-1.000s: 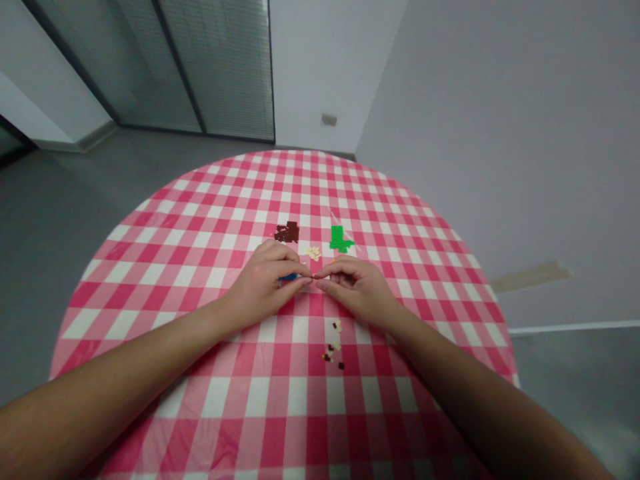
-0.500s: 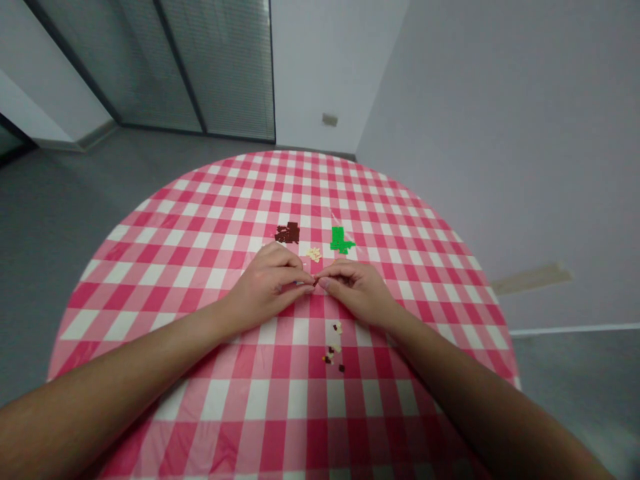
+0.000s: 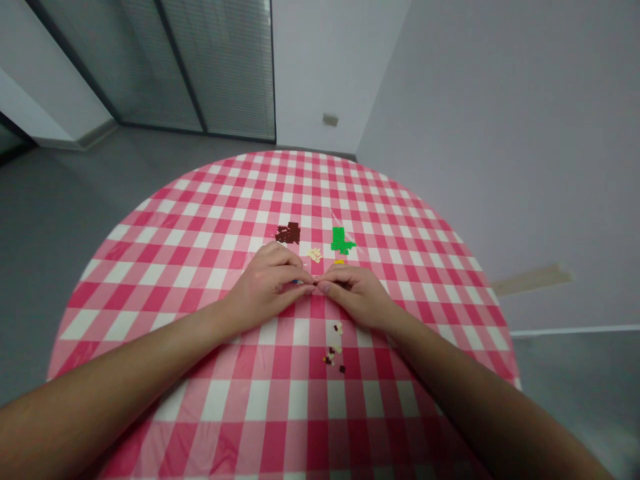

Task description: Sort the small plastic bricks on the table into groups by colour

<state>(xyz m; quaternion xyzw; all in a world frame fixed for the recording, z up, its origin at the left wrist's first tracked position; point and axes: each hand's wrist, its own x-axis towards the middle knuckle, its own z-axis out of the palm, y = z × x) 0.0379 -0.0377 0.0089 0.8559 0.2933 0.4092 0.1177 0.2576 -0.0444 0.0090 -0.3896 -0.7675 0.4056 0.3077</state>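
Note:
My left hand [image 3: 270, 279] and my right hand [image 3: 359, 293] meet fingertip to fingertip above the middle of the table. Both are closed in a pinch on a tiny dark brown building brick [image 3: 315, 284], mostly hidden by the fingers. A bit of blue shows under my left fingers, too covered to name. Just beyond the hands lie a small pile of cream bricks [image 3: 315, 255] and a yellow piece [image 3: 339, 262], partly hidden behind my right hand. Farther back are dark brown bricks [image 3: 289, 233] on the left and green bricks [image 3: 342, 240] on the right.
Nearer to me, several small cream and brown bricks [image 3: 332, 353] lie scattered, with one dark brick [image 3: 343, 369] apart from them. A red and white checked cloth [image 3: 240, 393] covers the round table. Beyond its edge stand a wall and glass panels [image 3: 225, 67].
My right hand has shifted slightly down, and its fingers sit lower. The yellow piece behind it now shows. My left hand stays almost still, and the fingertips remain together.

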